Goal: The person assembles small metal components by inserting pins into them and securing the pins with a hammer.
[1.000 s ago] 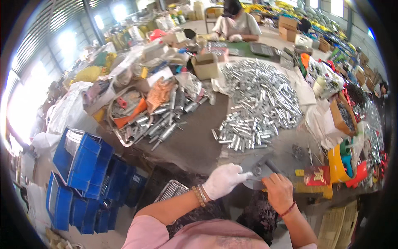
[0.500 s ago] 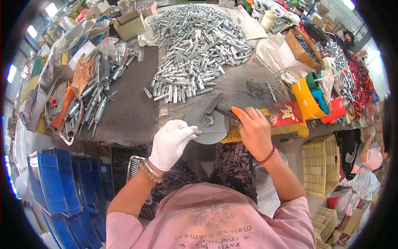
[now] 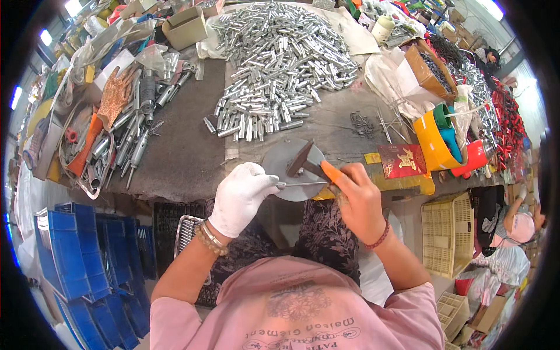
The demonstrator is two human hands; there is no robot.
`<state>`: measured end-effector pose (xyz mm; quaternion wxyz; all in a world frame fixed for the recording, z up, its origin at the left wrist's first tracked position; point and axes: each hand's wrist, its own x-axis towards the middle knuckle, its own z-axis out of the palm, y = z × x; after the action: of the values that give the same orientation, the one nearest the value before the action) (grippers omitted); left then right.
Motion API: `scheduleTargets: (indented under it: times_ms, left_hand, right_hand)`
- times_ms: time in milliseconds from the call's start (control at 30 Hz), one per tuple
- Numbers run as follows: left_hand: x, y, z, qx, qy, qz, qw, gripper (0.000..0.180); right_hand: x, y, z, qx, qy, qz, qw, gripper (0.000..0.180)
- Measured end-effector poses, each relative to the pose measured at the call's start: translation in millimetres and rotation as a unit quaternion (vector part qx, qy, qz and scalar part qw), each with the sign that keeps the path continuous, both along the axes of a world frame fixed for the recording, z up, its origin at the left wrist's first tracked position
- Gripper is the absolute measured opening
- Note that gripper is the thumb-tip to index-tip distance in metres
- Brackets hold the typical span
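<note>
My left hand [image 3: 241, 197], in a white glove, pinches a thin metal rod [image 3: 303, 184] lying across the near part of a round grey metal plate [image 3: 273, 160]. My bare right hand [image 3: 361, 204] is closed on a hammer, with orange material at its index finger. The hammer [image 3: 305, 158] has a dark head, which is over the middle of the plate and hides most of the small pieces there. The rod's right end reaches close to my right fingers; whether they touch it I cannot tell.
A large heap of silver metal tubes [image 3: 280, 70] covers the far bench. Small dark pins [image 3: 363, 123], a red packet [image 3: 402, 161] and a yellow container [image 3: 434, 140] lie to the right. Tools and an orange glove [image 3: 116, 96] fill the left. Blue bins [image 3: 70, 251] stand below.
The hammer head has turned and shifted to cover the small pieces at the plate's middle. My right hand has moved slightly down and toward me; my left hand still pinches the rod.
</note>
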<state>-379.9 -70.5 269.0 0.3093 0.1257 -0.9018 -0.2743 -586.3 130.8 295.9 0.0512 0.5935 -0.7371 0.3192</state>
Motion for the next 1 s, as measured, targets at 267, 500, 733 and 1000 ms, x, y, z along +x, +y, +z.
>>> scheduleTargets:
  times_ms: [267,500,733,1000]
  left_hand:
    - [2,8,-5,0.032,-0.010,0.028,0.999,0.016]
    - [2,18,0,-0.051,0.025,0.093,0.994,0.036]
    - [10,70,-10,0.478,-0.018,0.155,0.864,0.056]
    - [17,73,-11,0.577,0.034,0.149,0.803,0.066]
  right_hand:
    - [22,-6,8,0.052,0.103,0.031,0.993,0.036]
    - [42,2,-6,0.146,-0.186,0.016,0.972,0.025]
    - [53,1,0,0.227,-0.487,0.019,0.843,0.032]
    - [81,2,-19,0.241,-0.507,0.047,0.827,0.031]
